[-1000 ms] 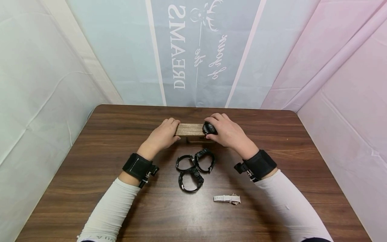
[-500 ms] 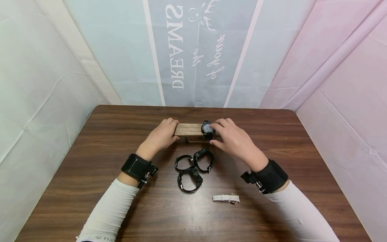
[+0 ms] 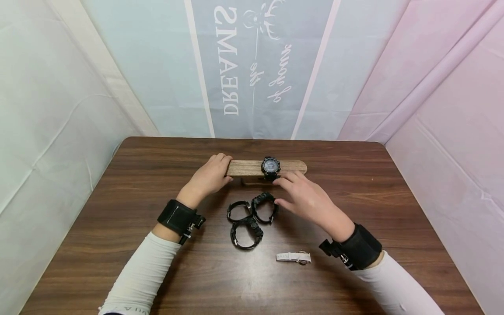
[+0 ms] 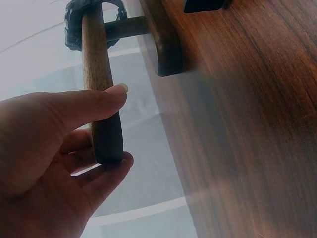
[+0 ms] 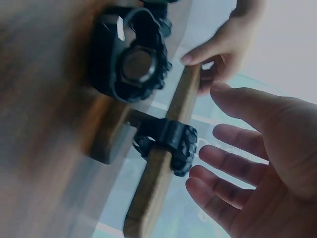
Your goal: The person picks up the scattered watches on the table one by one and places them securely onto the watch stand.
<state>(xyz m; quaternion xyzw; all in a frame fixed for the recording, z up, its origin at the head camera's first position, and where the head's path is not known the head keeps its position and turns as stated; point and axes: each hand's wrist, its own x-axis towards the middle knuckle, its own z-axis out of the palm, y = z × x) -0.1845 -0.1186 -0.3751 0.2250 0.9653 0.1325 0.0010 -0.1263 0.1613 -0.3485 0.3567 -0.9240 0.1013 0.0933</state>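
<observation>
A wooden watch stand [image 3: 246,168] stands near the table's far edge, its bar raised on a base. My left hand [image 3: 208,175] grips the bar's left end, thumb on one side and fingers around the other, as the left wrist view shows. A black digital watch [image 3: 271,166] is strapped around the bar, right of its middle, face up. My right hand [image 3: 309,199] hovers just in front of the bar's right part, fingers relaxed and parted, holding nothing. In the right wrist view the fingers [image 5: 233,163] are apart from the strapped watch [image 5: 168,141].
Three black watches, one at the left [image 3: 238,211], one at the right [image 3: 265,208] and one in front [image 3: 246,234], lie clustered on the brown table [image 3: 197,280]. A white-strapped watch [image 3: 293,257] lies nearer, to the right. A printed curtain [image 3: 256,87] hangs behind the table.
My right hand has let go of the watch on the bar and drawn back toward me and to the right, uncovering the bar's right end. My left hand keeps its grip.
</observation>
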